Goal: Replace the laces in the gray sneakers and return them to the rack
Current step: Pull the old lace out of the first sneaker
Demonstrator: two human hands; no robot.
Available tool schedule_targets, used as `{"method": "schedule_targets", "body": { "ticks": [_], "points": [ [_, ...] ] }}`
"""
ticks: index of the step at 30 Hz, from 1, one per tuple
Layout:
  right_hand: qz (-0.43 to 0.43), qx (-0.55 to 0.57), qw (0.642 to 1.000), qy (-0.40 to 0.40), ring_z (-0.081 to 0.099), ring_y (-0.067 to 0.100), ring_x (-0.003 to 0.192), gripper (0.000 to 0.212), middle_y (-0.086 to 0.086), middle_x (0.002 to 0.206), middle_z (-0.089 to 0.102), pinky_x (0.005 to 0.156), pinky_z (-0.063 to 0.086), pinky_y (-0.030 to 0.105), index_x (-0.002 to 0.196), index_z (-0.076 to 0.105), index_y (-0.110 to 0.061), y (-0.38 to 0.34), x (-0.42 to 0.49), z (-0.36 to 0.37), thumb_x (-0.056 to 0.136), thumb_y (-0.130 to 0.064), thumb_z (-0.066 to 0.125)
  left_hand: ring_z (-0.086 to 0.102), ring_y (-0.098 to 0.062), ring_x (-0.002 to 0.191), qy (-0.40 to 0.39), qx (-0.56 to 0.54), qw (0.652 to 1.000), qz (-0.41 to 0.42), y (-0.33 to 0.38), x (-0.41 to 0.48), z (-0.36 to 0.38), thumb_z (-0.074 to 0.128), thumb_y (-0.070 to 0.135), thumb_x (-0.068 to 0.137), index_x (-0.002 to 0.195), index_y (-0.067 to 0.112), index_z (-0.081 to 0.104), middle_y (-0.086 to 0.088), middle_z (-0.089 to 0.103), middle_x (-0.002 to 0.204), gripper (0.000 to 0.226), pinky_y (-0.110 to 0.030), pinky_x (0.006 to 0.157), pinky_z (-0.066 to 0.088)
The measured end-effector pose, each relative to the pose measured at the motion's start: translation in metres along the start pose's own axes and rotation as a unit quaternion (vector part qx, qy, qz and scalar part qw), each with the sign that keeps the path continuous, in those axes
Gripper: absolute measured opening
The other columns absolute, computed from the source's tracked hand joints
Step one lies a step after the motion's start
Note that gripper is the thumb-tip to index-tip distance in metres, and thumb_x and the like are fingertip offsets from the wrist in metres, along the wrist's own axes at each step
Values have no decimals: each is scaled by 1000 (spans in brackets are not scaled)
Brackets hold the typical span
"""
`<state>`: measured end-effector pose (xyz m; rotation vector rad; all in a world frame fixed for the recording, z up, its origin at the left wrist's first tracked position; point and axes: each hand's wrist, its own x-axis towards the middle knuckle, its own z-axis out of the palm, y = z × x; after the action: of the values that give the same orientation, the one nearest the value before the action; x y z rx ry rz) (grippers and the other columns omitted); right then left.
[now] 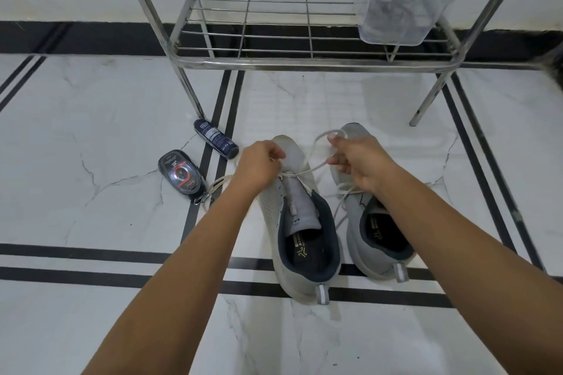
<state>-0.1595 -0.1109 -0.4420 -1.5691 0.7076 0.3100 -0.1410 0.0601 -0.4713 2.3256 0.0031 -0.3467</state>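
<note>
Two gray sneakers stand side by side on the floor, heels toward me. The left sneaker (300, 250) has a white lace (316, 146) threaded only through its lowest eyelets near the toe. My left hand (259, 166) pinches one end of that lace at the sneaker's left side. My right hand (356, 161) holds the other end, which loops up and over its fingers. The right sneaker (376, 234) sits partly under my right wrist, with its own white lace hanging loose. A metal shoe rack (304, 62) stands just beyond the shoes.
A dark spray can (215, 138) lies on the floor left of the shoes, and a black shoe-polish sponge case (181, 173) lies nearer me beside it. A clear plastic container with a dark lid (405, 6) sits on the rack's lower shelf at right.
</note>
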Motion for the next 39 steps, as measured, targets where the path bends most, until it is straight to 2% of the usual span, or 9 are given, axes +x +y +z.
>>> {"method": "schedule_targets", "body": {
  "ticks": [6, 10, 15, 17, 22, 26, 31, 34, 39],
  "points": [
    [-114, -318, 941, -24, 61, 31, 94, 32, 20, 102, 65, 80, 49, 37, 108, 60, 6, 24, -24, 33, 84, -15, 64, 46, -30, 112, -13, 286, 956, 68, -1, 5, 22, 59, 28, 87, 105, 14, 59, -8, 60, 112, 23, -37, 91, 33],
    [-168, -444, 880, -16, 58, 29, 82, 18, 15, 77, 56, 55, 34, 27, 71, 52, -6, 37, -14, 44, 88, -10, 52, 48, -30, 109, 13, 368, 922, 118, 5, 1, 24, 49, 20, 91, 107, 10, 57, -11, 62, 110, 20, -36, 87, 33],
    [-135, -404, 905, 13, 53, 24, 73, 13, 13, 74, 53, 58, 37, 25, 73, 55, -3, 41, 3, 31, 85, -6, 52, 54, -34, 99, 222, 180, 958, -9, -19, 4, -13, 54, 14, 86, 100, 4, 61, -15, 65, 100, 18, -37, 84, 37],
    [-140, -413, 900, 10, 56, 26, 76, 10, 15, 82, 58, 61, 39, 26, 83, 59, 0, 42, 3, 31, 86, -7, 53, 51, -34, 109, 177, 168, 969, -30, -18, -1, -12, 57, 18, 86, 110, 9, 59, -13, 61, 115, 25, -40, 91, 37],
    [-175, -399, 900, 11, 60, 29, 81, 16, 18, 86, 64, 65, 43, 30, 87, 64, 4, 43, 2, 30, 86, -10, 55, 42, -24, 121, -1, 354, 924, 146, -2, 1, 33, 51, 23, 90, 122, 18, 53, -2, 54, 125, 33, -37, 102, 23],
    [-165, -368, 915, 8, 56, 26, 67, 21, 20, 74, 62, 58, 41, 31, 75, 61, 9, 45, 5, 26, 83, -9, 55, 59, -27, 87, 99, 380, 893, 220, 0, 11, 30, 71, 19, 78, 83, 8, 64, -10, 66, 86, 14, -30, 73, 40],
    [-150, -336, 930, 14, 50, 20, 62, 17, 11, 66, 53, 56, 36, 26, 67, 57, -3, 47, 6, 24, 83, -8, 55, 51, -29, 79, 209, 11, 972, 105, 0, -9, 10, 46, 2, 88, 81, 2, 52, -17, 58, 82, 8, -39, 69, 42],
    [-151, -333, 931, 7, 52, 20, 63, 18, 11, 68, 56, 54, 36, 24, 67, 60, -4, 47, 6, 27, 83, -10, 55, 51, -15, 71, 108, -181, 977, 42, 14, -12, 12, 49, 8, 92, 81, 9, 47, -3, 56, 74, 12, -29, 70, 42],
    [-149, -323, 934, 8, 42, 13, 51, 36, 3, 53, 44, 45, 31, 24, 49, 43, -13, 46, 6, 22, 82, -6, 54, 44, -9, 40, -22, -536, 836, -117, 13, -11, 18, 33, 12, 101, 82, 12, 36, -1, 41, 57, 20, -33, 62, 48]
  ]
}}
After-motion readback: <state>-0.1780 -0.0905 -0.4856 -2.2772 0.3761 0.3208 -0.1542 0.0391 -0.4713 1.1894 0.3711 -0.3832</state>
